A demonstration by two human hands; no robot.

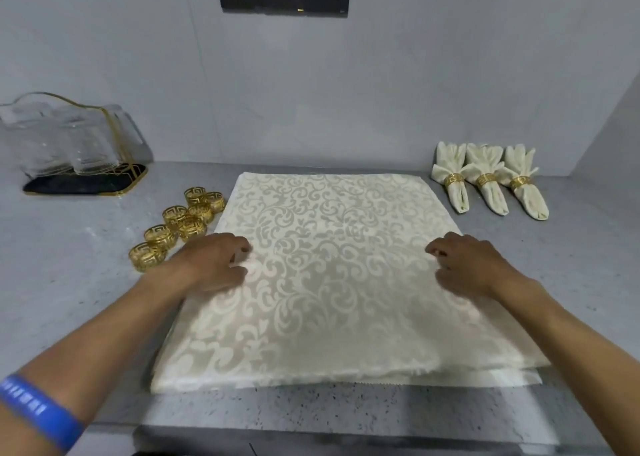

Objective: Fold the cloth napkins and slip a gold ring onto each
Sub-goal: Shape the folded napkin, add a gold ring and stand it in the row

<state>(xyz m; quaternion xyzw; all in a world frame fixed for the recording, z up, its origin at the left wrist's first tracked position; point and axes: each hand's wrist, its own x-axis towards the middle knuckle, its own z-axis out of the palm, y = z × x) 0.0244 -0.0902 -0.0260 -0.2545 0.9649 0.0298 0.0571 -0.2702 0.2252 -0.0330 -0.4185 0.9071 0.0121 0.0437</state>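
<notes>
A blue wristband point(41, 409) sits on the left arm. Both hands rest on the flat napkins point(329, 275) stacked on the counter point(69, 282): the left hand point(214, 265) at the left edge, the right hand point(467, 265) at the right, fingers loosely curled, gripping nothing. Loose rings point(180, 225) lie left; three ringed napkins point(485, 181) sit far right.

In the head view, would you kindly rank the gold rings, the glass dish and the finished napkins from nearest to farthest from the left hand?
1. Gold rings, just beyond the left hand.
2. Glass dish, far left.
3. Finished napkins, far right.
</notes>
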